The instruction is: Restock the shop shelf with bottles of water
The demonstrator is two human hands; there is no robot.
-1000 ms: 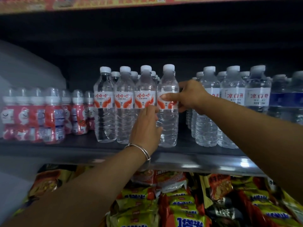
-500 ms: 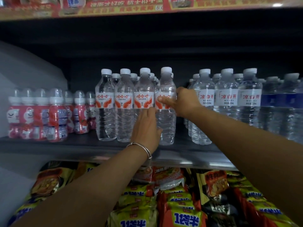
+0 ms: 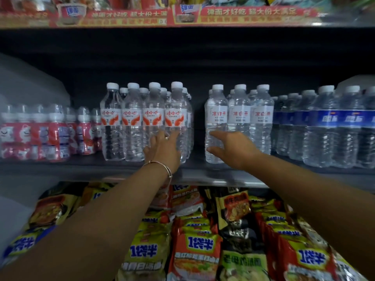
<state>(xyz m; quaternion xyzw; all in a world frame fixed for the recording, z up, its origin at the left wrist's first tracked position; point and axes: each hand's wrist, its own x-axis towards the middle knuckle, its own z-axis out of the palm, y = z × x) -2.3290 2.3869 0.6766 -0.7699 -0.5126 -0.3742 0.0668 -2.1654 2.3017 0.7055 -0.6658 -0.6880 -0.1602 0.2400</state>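
Note:
Several clear water bottles with orange-red labels [image 3: 176, 110] stand in rows on the dark shelf [image 3: 81, 165]. My left hand [image 3: 164, 149], a bangle on its wrist, lies with straight fingers against the lower part of the front right bottles of that group. My right hand [image 3: 233, 148] hovers with spread, relaxed fingers in front of the white-labelled water bottles [image 3: 239, 110]. It holds nothing, and I cannot tell whether it touches them. A narrow gap separates the two bottle groups.
Blue-labelled water bottles [image 3: 328, 126] fill the shelf's right end and small pink drink bottles [image 3: 40, 134] its left. Instant noodle packets [image 3: 194, 250] pile below the shelf edge. A red promotional strip [image 3: 243, 15] fronts the shelf above.
My right hand has let go of the rightmost orange-labelled bottle and moved right and down, in front of the white-labelled bottles. My left hand stays low against the orange-labelled group.

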